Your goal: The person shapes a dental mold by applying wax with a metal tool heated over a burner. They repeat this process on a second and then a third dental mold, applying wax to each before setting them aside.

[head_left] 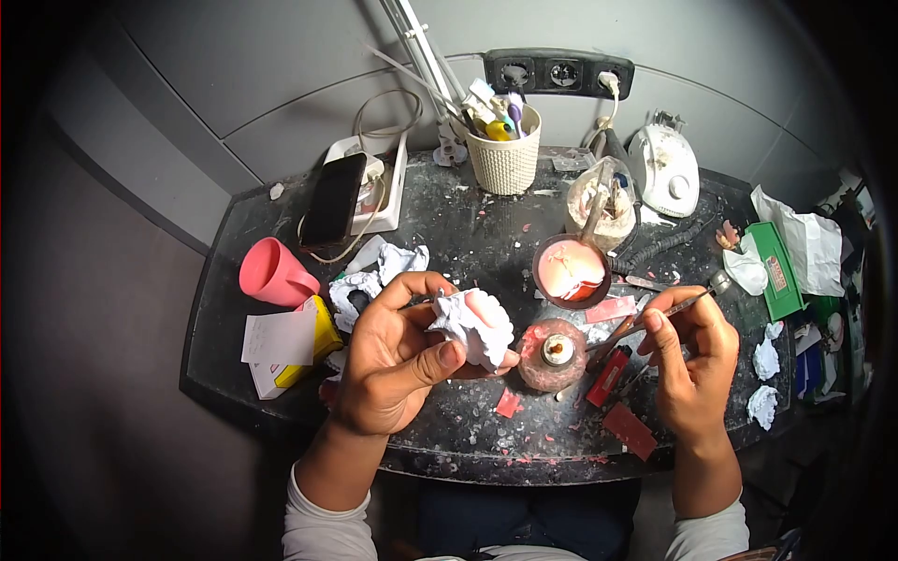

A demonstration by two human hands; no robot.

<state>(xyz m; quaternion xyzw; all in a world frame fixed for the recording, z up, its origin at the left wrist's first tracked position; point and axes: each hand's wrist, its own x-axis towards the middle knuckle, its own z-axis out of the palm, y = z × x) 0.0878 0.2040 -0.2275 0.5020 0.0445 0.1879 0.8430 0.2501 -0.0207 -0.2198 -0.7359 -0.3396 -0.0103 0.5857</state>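
Left hand (393, 360) grip wrapped round white cast (475, 327) (underside hidden); right hand (694, 360) pinches thin tool (669, 309); bowl (545, 286) holds pink wax (569, 269).

Burner (554, 353) and bowl (572, 271) crowd mid-bench (449, 425); front edge lies open

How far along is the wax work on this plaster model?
Done: some pink wax seems already on the plaster model, and wax scraps lie on the bench. In hand: the left hand holds the model, the right hand holds a metal tool beside the burner. Left: unclear; the bowl holds more wax.
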